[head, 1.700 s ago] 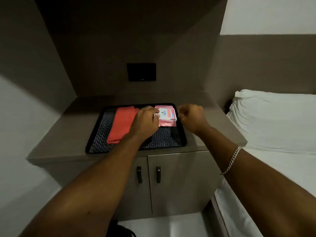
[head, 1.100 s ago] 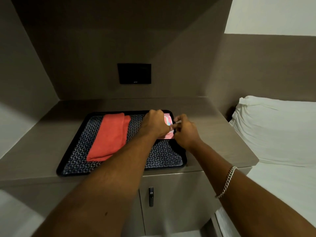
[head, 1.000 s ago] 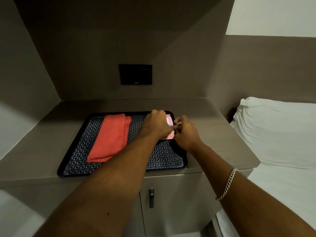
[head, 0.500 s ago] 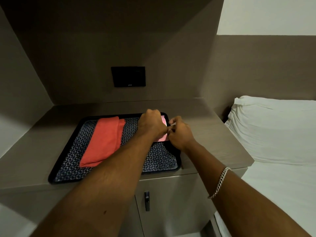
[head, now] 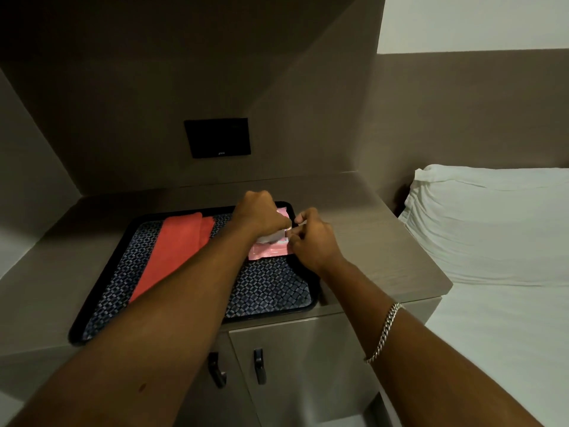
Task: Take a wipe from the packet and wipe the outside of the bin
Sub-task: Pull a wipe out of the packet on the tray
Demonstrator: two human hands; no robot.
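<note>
A pink wipe packet (head: 267,251) lies at the right end of a black tray (head: 101,291) on the cabinet top. My left hand (head: 261,214) is a fist over the packet's top, closed on a bit of white wipe (head: 272,237) that sticks out from under its fingers. My right hand (head: 311,239) is just right of it, touching the packet's right edge, with thumb and forefinger pinching the pale flap (head: 301,223). Most of the packet's top is hidden by my hands. No bin is in view.
A folded red cloth (head: 177,251) lies on the tray's patterned mat. Below are cabinet doors with two dark handles (head: 258,365). A black wall panel (head: 217,137) is behind. A bed with a white pillow (head: 486,223) stands close on the right.
Both hands came together on the packet. White wipe now shows under my left fingers, and more of the pink packet's near end is visible than half a second ago.
</note>
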